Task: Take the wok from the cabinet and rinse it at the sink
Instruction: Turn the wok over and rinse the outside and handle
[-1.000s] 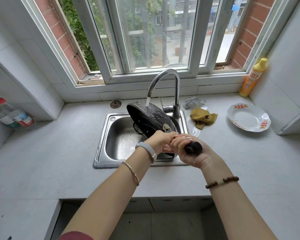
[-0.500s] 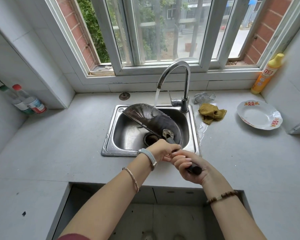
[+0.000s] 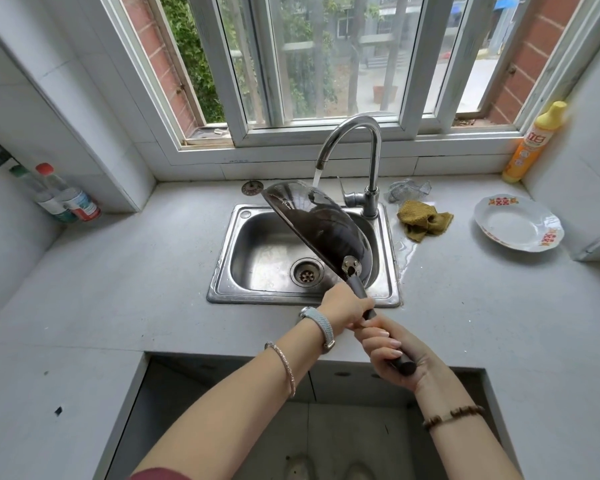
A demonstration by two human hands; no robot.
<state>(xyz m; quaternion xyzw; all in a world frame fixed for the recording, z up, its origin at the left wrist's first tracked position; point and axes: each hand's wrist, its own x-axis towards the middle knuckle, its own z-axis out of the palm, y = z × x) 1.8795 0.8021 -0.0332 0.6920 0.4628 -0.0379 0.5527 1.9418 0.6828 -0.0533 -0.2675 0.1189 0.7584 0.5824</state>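
A dark wok hangs tilted on its side above the steel sink, its far rim under the tap. Water runs from the spout onto the wok's upper edge. My left hand grips the wok's long handle near the bowl. My right hand grips the black end of the same handle, closer to me. The drain in the sink floor shows to the left of the wok.
A yellow cloth and a mesh scrubber lie right of the tap, beside a puddle. A white plate and a yellow detergent bottle are at the far right. Bottles stand at the left wall. An open cabinet gap lies below the counter edge.
The wok has turned on its handle from underside-up to tilted on its side, and the drain has come into sight. Both hands stay on the handle. The camera view has shifted.
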